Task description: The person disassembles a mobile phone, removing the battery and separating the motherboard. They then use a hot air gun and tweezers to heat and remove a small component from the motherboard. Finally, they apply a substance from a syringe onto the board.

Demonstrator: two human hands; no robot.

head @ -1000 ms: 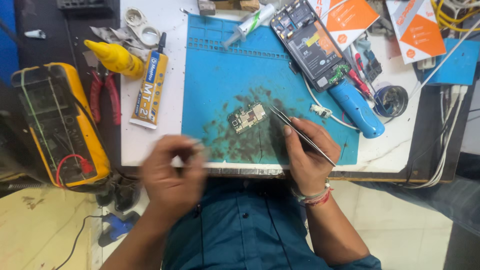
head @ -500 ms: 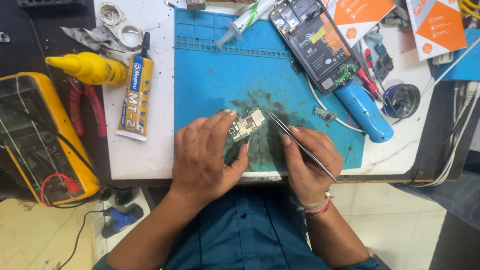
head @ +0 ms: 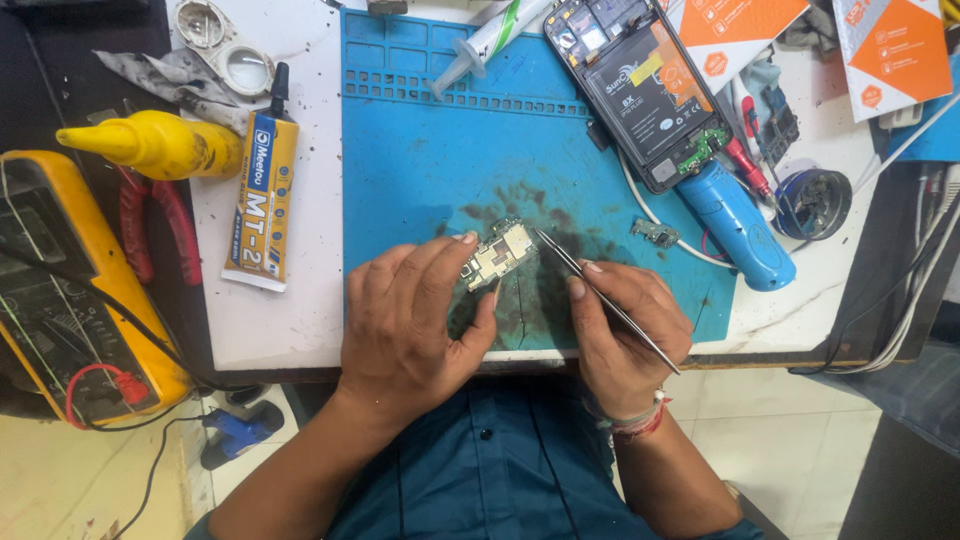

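Teal shirt front (head: 500, 470) nearest, both forearms rising from it toward the bench. Left hand (head: 415, 325) resting on the near edge of the blue silicone work mat (head: 430, 170), fingers curled, thumb and fingertips pinching the small pale green circuit board (head: 497, 253) from its left side. Board lying tilted on the mat, amid dark smudges, near the mat's middle. Right hand (head: 625, 325) just right of it, closed around thin steel tweezers (head: 600, 297) in a pen-like grip, tips angled up-left and meeting the board's right edge; whether the tips are pressed together, cannot tell. Red and white thread band (head: 640, 420) on the right wrist.

Left, off the white table (head: 290, 320): yellow multimeter (head: 60, 290) with red and black leads. On the table beside the mat: yellow glue tube with black nozzle (head: 260, 190), red-handled pliers (head: 150, 225), yellow squeeze bottle (head: 160, 145). Right of the hands: small loose component board (head: 655, 233), blue cylindrical tool handle (head: 740, 225), round dark tin (head: 810, 203).

Farther back: opened black phone with battery exposed (head: 640, 85), white syringe with green label (head: 490, 40), orange and white cards (head: 890, 50), clear tape dispenser (head: 225, 45) at far left.
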